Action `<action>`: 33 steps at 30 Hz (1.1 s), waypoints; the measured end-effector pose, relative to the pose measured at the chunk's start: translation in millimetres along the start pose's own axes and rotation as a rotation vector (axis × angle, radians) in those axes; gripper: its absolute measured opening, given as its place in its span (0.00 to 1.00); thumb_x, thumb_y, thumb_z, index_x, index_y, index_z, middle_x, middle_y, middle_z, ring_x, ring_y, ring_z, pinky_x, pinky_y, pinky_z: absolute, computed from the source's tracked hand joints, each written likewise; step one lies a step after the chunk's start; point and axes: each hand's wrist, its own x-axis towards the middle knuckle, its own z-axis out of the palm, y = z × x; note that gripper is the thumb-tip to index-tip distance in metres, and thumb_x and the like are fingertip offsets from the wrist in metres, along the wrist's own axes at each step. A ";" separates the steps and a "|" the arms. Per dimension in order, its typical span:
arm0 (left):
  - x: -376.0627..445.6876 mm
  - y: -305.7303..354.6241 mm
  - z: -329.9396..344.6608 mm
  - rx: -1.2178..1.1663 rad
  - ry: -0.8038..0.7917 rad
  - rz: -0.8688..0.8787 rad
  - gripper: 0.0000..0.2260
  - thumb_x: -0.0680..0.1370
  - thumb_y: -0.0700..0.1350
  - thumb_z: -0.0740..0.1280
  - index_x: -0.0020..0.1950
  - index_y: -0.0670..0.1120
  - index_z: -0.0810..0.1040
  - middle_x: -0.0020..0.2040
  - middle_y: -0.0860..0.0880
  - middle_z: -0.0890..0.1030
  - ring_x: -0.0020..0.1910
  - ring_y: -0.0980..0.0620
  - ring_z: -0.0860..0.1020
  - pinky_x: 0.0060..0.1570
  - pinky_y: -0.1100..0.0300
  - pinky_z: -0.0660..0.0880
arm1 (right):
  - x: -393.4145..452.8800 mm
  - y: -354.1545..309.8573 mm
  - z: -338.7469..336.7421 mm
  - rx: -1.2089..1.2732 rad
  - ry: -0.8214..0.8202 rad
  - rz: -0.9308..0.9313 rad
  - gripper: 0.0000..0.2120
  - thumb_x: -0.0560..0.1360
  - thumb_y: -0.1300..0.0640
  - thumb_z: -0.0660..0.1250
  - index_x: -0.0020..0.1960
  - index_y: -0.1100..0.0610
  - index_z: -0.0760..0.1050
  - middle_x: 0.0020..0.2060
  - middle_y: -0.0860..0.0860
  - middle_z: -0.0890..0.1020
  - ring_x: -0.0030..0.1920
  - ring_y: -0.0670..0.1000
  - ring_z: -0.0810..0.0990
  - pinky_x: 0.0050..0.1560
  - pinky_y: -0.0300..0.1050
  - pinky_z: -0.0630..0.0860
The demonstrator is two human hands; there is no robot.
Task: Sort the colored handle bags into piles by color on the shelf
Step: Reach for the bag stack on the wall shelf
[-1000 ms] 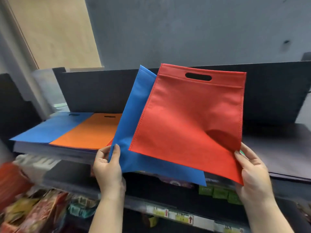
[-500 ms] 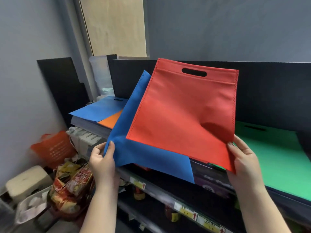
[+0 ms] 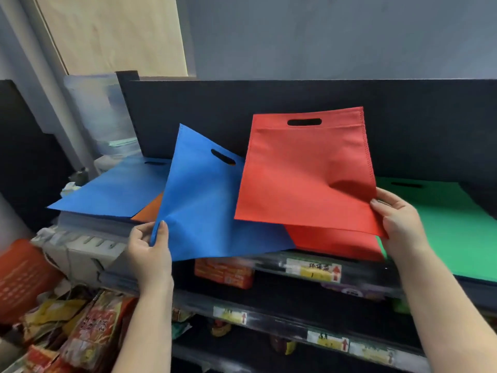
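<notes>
Bags in four colours fill the middle of the frame. At centre left, the left hand (image 3: 150, 254) pinches the lower left corner of a blue bag (image 3: 204, 211), thumb on the front face and the other fingers behind the cloth. That bag tilts up and to the right, its handle slot near its upper right edge, and its lower edge hangs over the front lip of the shelf (image 3: 269, 262). At centre right, the right hand (image 3: 400, 219) pinches the lower right corner of a red bag (image 3: 304, 170), thumb on the front and fingers curled behind. This bag stands nearly upright, its slot at the top, in front of the dark back panel (image 3: 269, 103). Its left edge overlaps the blue bag's upper right part.

Below the held red bag a red pile (image 3: 336, 243) lies flat on the shelf, partly covered by the blue bag's lower right corner. Right of it, at the frame's right side, lies a green pile (image 3: 451, 224), slot toward the back. Left of centre a blue pile (image 3: 115, 189) lies flat, and an orange bag (image 3: 150, 211) shows as a small wedge between it and the held blue bag.

Price labels (image 3: 312, 270) line the shelf fronts below. Snack packets (image 3: 88, 329) crowd the lower left corner.
</notes>
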 end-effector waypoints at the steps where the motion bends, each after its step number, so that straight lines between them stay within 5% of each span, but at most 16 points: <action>1: 6.6 -3.4 1.0 0.000 -0.027 0.002 0.08 0.78 0.43 0.66 0.41 0.53 0.72 0.38 0.55 0.77 0.33 0.68 0.77 0.32 0.72 0.72 | 2.2 2.3 -0.4 -0.080 0.024 -0.018 0.13 0.78 0.71 0.58 0.54 0.59 0.76 0.31 0.43 0.84 0.31 0.40 0.81 0.36 0.33 0.79; 3: 17.3 -8.9 2.1 -0.006 -0.080 0.000 0.08 0.78 0.43 0.66 0.41 0.52 0.71 0.39 0.55 0.78 0.34 0.66 0.78 0.34 0.72 0.72 | 3.4 6.7 -1.2 -0.325 0.070 -0.079 0.13 0.77 0.71 0.60 0.57 0.60 0.76 0.31 0.44 0.84 0.31 0.41 0.80 0.37 0.35 0.78; 7: 29.4 -16.0 -0.7 0.024 -0.187 0.024 0.06 0.79 0.43 0.66 0.44 0.50 0.71 0.41 0.51 0.78 0.40 0.56 0.77 0.41 0.64 0.73 | -0.2 10.3 -3.0 -1.060 0.157 -0.242 0.12 0.74 0.66 0.66 0.56 0.62 0.81 0.48 0.62 0.84 0.51 0.58 0.81 0.49 0.45 0.70; 10: 34.1 -18.2 -5.0 0.042 -0.224 0.061 0.05 0.79 0.44 0.66 0.45 0.50 0.71 0.43 0.49 0.78 0.42 0.54 0.77 0.41 0.63 0.73 | -1.0 8.3 -3.8 -1.249 0.154 -0.239 0.12 0.75 0.65 0.66 0.57 0.63 0.80 0.52 0.64 0.82 0.56 0.62 0.78 0.54 0.47 0.70; 16: 40.2 -14.2 -23.3 -0.029 -0.176 0.021 0.08 0.79 0.44 0.65 0.42 0.53 0.70 0.40 0.56 0.76 0.34 0.69 0.76 0.33 0.74 0.72 | 1.9 -3.6 -8.6 -1.520 0.129 -0.129 0.12 0.76 0.62 0.64 0.58 0.63 0.78 0.56 0.64 0.79 0.58 0.64 0.76 0.55 0.53 0.73; 20: 41.8 -9.3 -46.2 -0.074 -0.112 -0.026 0.08 0.79 0.45 0.66 0.41 0.54 0.71 0.40 0.56 0.75 0.36 0.66 0.76 0.37 0.70 0.72 | -7.6 -6.8 3.0 -1.750 0.146 -0.110 0.15 0.77 0.60 0.62 0.62 0.62 0.71 0.58 0.60 0.74 0.60 0.62 0.72 0.51 0.53 0.73; 23: 40.8 -7.1 -63.0 -0.089 -0.081 -0.064 0.08 0.79 0.46 0.66 0.41 0.54 0.71 0.42 0.54 0.76 0.40 0.60 0.75 0.41 0.64 0.73 | -28.3 -6.1 32.3 -1.485 0.054 -0.274 0.16 0.77 0.59 0.63 0.64 0.60 0.73 0.57 0.59 0.76 0.59 0.61 0.74 0.53 0.51 0.72; 26: 35.7 -4.5 -79.0 -0.076 -0.051 -0.093 0.08 0.79 0.46 0.66 0.41 0.53 0.71 0.41 0.54 0.76 0.39 0.59 0.75 0.39 0.64 0.72 | -66.1 -0.5 74.6 -1.154 -0.176 -0.322 0.10 0.77 0.56 0.65 0.53 0.59 0.80 0.41 0.53 0.81 0.45 0.55 0.79 0.48 0.46 0.74; 29: 30.5 -4.3 -95.1 -0.059 -0.044 -0.102 0.07 0.79 0.46 0.65 0.42 0.53 0.71 0.43 0.54 0.77 0.40 0.60 0.76 0.38 0.64 0.73 | -106.3 19.6 104.6 -1.008 -0.361 -0.177 0.14 0.77 0.51 0.64 0.38 0.58 0.79 0.30 0.53 0.82 0.32 0.51 0.81 0.40 0.47 0.79; 33: 31.3 -9.2 -113.5 -0.065 -0.033 -0.143 0.07 0.79 0.45 0.65 0.42 0.53 0.72 0.44 0.54 0.78 0.43 0.56 0.77 0.44 0.59 0.74 | -138.4 51.3 127.8 -0.783 -0.408 0.158 0.18 0.76 0.46 0.67 0.44 0.63 0.80 0.32 0.56 0.83 0.29 0.49 0.81 0.29 0.39 0.77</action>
